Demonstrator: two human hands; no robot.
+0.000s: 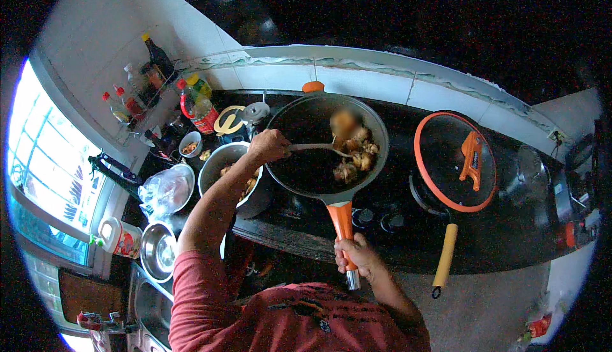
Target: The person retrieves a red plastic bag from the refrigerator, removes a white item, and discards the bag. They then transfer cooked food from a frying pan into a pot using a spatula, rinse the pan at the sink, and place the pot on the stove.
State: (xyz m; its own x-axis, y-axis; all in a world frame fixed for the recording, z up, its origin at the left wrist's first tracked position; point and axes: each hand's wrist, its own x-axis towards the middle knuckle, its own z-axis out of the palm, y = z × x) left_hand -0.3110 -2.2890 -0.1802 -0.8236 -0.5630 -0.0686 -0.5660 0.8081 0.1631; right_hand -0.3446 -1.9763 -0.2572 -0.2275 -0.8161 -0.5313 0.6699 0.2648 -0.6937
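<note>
My left hand [269, 147] grips the handle of a spatula or ladle [311, 147], whose head lies among browned chunks of food [362, 155] on the right side of a dark, deep frying pan [301, 170]. Closed around the pan's orange handle [340, 223] near its metal end is my right hand [357, 256]. The pan sits on the stove. Below my left forearm stands a pale-rimmed pot [205, 175] with more food pieces in it, partly hidden by the arm.
At the right, a glass lid with an orange rim [417, 153] lies over another burner, near a yellow handle [445, 254]. Bottles [198, 108], a small bowl [190, 137], a plastic-covered bowl [167, 190] and a steel bowl [158, 251] stand left. A sink [152, 306] is lower left.
</note>
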